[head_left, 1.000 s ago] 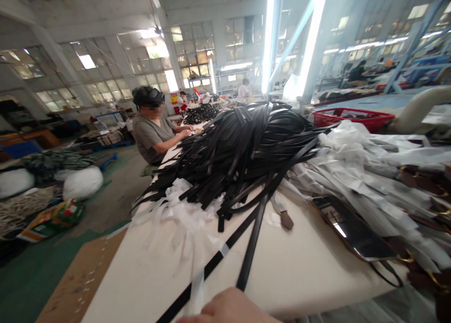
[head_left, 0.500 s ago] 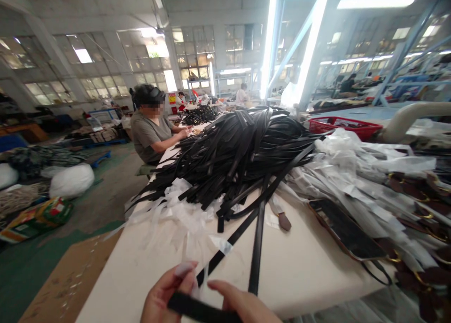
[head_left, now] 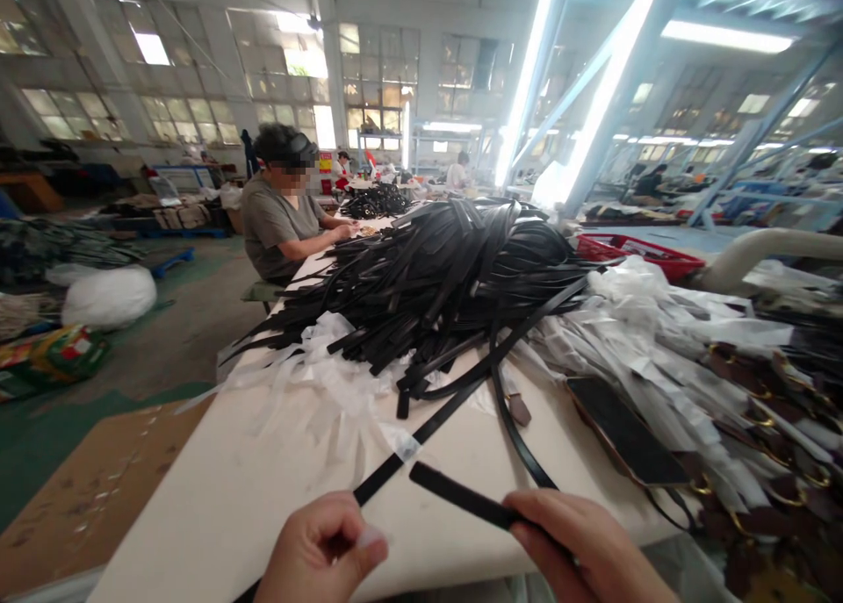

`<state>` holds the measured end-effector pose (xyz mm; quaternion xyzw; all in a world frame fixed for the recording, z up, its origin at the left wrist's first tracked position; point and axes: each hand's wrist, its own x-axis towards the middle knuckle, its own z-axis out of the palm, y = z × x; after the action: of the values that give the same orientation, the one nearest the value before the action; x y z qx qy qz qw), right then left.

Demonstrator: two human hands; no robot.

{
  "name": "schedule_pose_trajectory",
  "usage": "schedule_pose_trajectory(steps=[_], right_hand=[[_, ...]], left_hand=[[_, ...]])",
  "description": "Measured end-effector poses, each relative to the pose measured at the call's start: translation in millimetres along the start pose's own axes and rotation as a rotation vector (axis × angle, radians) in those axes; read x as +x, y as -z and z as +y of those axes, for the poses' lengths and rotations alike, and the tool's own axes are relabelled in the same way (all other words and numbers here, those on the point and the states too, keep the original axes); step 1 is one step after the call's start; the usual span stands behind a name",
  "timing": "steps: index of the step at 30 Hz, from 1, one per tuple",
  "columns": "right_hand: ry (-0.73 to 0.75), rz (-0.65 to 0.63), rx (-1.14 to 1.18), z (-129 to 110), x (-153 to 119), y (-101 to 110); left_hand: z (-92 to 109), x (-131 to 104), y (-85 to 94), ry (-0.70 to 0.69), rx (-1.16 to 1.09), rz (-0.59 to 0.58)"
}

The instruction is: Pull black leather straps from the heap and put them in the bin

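My right hand (head_left: 559,533) grips a black strap (head_left: 461,496) near its end. The strap's free end points up and left over the pale table (head_left: 277,458). My left hand (head_left: 322,546) is closed in a pinch, apart from that strap. A small translucent white scrap of film (head_left: 372,535) shows at its thumb and fingertip. Another black strap (head_left: 388,471) runs diagonally beneath the left hand. Ahead lies a large heap of black straps (head_left: 454,269), with crumpled white film (head_left: 329,366) at its near left side.
A phone (head_left: 625,432) lies to the right beside white-wrapped straps (head_left: 678,357) with brown tabs and gold rings. A red basket (head_left: 638,254) stands behind them. A person (head_left: 283,217) sits at the table's far left. A cardboard sheet (head_left: 98,489) lies left of the table.
My hands have moved apart. The right hand has carried the strap's end away to the right, and the left hand has let go of it. The view has shifted slightly.
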<state>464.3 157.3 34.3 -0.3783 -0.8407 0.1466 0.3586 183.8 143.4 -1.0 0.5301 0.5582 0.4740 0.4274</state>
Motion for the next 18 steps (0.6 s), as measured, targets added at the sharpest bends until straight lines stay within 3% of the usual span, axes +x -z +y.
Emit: schedule_pose_trajectory(steps=[8,18], right_hand=[[-0.031,-0.284,-0.043,-4,10,8],[0.008,-0.367,-0.116,11,2,-5]], left_hand=[[10,4,-3.1,0.093,0.147,-0.078],[15,9,-7.7,0.164,0.251,-0.114]])
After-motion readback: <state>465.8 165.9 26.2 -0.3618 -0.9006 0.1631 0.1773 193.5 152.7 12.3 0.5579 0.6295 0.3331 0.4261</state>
